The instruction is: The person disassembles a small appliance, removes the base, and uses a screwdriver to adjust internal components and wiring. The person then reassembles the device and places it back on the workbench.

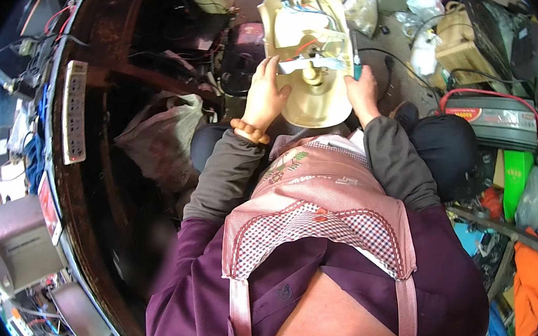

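A cream plastic appliance housing (327, 112) lies across my lap, its inside facing up, with coloured wires and a pale strip across its middle. My left hand (267, 95), a beaded bracelet at its wrist, grips the housing's left rim; its fingertips reach toward the strip and its thumb stands apart. At the right rim, my right hand (363, 93) is closed round a teal-handled tool (358, 71) that looks like a screwdriver, its thin shaft running up along the housing's side. Part of the handle is hidden by my fingers.
A white power strip (75, 111) is fixed to the dark wooden bench at left. A whitish sack (164, 134) sits below it. On the right stand a grey device with a red handle (497, 120), a wooden box (465, 47) and a bright green box (514, 184). Black cables cross the floor.
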The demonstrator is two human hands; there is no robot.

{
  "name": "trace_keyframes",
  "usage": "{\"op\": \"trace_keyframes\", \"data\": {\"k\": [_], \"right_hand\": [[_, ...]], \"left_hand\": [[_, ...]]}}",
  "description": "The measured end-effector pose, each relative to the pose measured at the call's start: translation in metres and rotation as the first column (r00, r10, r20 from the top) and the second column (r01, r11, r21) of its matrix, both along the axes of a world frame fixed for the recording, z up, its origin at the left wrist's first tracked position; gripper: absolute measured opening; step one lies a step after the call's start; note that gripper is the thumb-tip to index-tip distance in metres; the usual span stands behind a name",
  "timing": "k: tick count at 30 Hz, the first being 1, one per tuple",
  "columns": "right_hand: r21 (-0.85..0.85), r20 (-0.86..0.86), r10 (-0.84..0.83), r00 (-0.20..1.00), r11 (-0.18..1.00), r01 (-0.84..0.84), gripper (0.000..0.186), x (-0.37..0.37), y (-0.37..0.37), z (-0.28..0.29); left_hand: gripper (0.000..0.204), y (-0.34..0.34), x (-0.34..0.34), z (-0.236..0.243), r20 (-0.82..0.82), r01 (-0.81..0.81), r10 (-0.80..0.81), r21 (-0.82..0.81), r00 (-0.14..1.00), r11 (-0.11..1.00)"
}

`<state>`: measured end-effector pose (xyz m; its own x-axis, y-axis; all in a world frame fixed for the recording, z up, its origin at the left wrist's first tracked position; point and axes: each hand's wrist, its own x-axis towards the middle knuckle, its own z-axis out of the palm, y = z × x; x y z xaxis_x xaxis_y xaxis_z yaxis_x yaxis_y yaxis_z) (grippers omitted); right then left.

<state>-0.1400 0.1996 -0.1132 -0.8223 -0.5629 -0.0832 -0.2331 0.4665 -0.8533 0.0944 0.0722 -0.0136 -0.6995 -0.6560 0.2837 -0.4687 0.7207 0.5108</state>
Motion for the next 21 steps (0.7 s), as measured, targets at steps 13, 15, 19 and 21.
{"op": "trace_keyframes", "data": {"k": [13, 15, 19, 21], "right_hand": [[-0.054, -0.081, 0.045, 0.996, 0.997, -0.05, 0.026, -0.01, 0.026, 0.065], [-0.104, 0.037, 0.088, 0.995, 0.991, -0.084, 0.024, -0.016, 0.027, 0.08], [-0.083, -0.079, 0.157, 0.984, 0.983, -0.163, 0.025, -0.017, 0.021, 0.1], [-0.094, -0.065, 0.156, 0.986, 0.982, -0.162, 0.026, -0.014, 0.015, 0.092]], "left_hand": [[0.079, -0.013, -0.049, -0.027, -0.011, 0.052, -0.056, -0.207, 0.998, 0.977], [0.078, -0.005, -0.047, -0.025, 0.005, 0.037, -0.036, -0.165, 0.999, 0.986], [0.072, -0.003, -0.049, -0.028, 0.039, 0.011, -0.007, -0.095, 0.999, 0.995], [0.069, -0.001, -0.052, -0.029, 0.024, 0.008, -0.005, -0.141, 1.0, 0.99]]}}
